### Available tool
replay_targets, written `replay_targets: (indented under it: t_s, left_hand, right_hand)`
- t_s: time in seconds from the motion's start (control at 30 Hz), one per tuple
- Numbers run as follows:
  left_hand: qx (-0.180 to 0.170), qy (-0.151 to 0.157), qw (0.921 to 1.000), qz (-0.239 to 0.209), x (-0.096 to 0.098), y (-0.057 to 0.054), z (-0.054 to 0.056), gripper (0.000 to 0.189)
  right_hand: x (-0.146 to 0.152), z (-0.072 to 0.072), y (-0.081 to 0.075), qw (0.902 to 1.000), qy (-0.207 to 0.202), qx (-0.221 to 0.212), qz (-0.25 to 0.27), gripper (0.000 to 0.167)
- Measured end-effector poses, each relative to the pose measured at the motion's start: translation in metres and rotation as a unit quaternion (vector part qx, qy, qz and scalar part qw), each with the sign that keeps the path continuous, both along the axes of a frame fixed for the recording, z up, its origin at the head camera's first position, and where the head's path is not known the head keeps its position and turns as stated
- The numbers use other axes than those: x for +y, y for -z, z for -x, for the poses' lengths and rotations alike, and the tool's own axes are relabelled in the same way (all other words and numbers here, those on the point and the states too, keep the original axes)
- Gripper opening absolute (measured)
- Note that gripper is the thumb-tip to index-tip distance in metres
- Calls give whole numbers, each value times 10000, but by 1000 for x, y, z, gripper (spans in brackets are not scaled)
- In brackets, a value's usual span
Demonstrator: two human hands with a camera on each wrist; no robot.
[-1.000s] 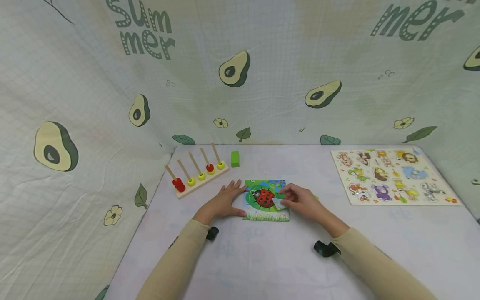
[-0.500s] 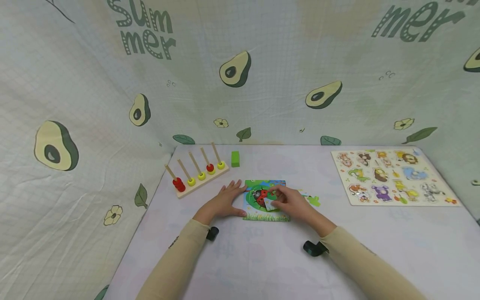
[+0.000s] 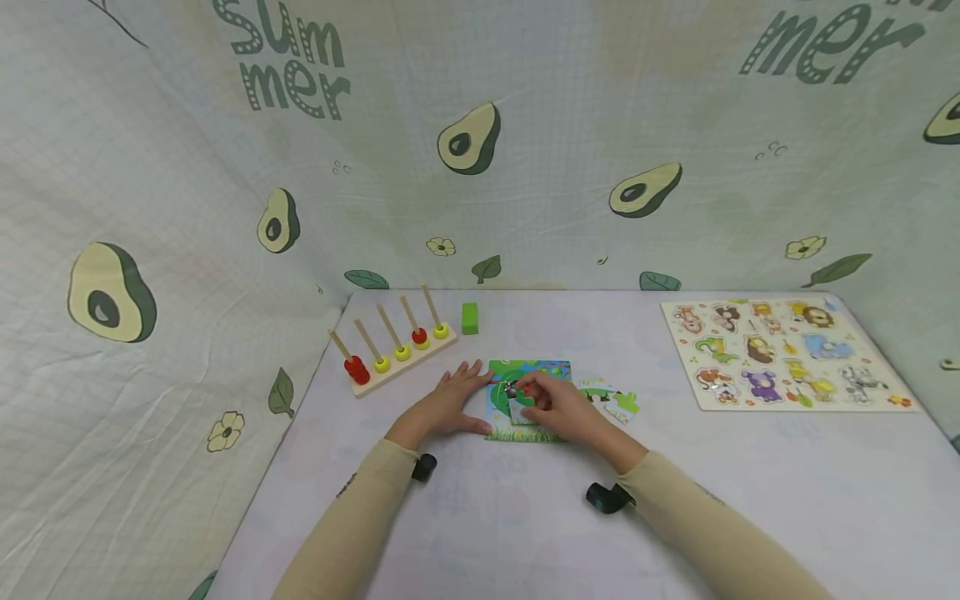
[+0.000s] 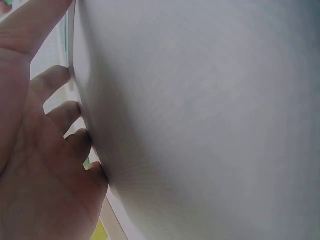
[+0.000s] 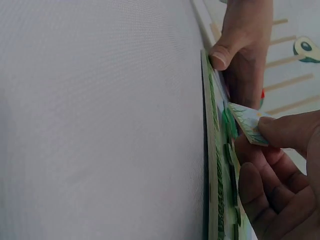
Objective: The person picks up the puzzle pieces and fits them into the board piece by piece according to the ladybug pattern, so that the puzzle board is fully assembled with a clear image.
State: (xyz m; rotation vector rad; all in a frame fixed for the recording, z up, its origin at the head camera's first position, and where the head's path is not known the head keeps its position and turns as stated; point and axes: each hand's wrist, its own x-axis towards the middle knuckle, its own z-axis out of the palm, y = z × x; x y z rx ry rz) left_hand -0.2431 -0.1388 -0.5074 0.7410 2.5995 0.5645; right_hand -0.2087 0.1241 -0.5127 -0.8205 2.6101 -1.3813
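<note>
A square ladybug puzzle board point(image 3: 522, 434) with a grass-printed lower border lies in the middle of the table. My left hand point(image 3: 448, 402) is spread flat, its thumb and index finger touching the board's left edge. Between thumb and fingers my right hand point(image 3: 568, 410) pinches a puzzle piece point(image 5: 247, 122). In the right wrist view that piece is tilted above the board, and the left thumb point(image 5: 221, 57) rests at the board's corner. The right hand covers much of the ladybug picture. Loose puzzle pieces point(image 3: 624, 405) lie just right of the board, partly behind the right hand.
A wooden bead stacker point(image 3: 405, 364) with several pegs and red and yellow beads stands at the left. Beyond the board sits a green block point(image 3: 470, 317). An animal peg puzzle point(image 3: 787, 405) lies at the far right. A patterned cloth hangs behind the table point(image 3: 480, 533).
My right hand has moved left across the board with the puzzle piece, uncovering the loose pieces at the right. The left hand has stayed at the board's left edge.
</note>
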Motion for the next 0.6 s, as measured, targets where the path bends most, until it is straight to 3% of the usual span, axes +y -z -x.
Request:
replay_targets:
  t_s: [0.33, 0.6]
  left_hand:
    - [-44, -43, 10000, 52, 0, -1, -1, 101]
    - [-47, -61, 10000, -38, 0, 0, 0, 100]
  right_hand:
    - [-16, 0, 6, 9997, -193, -135, 64, 32]
    - [-26, 0, 10, 10000, -50, 29, -81, 30]
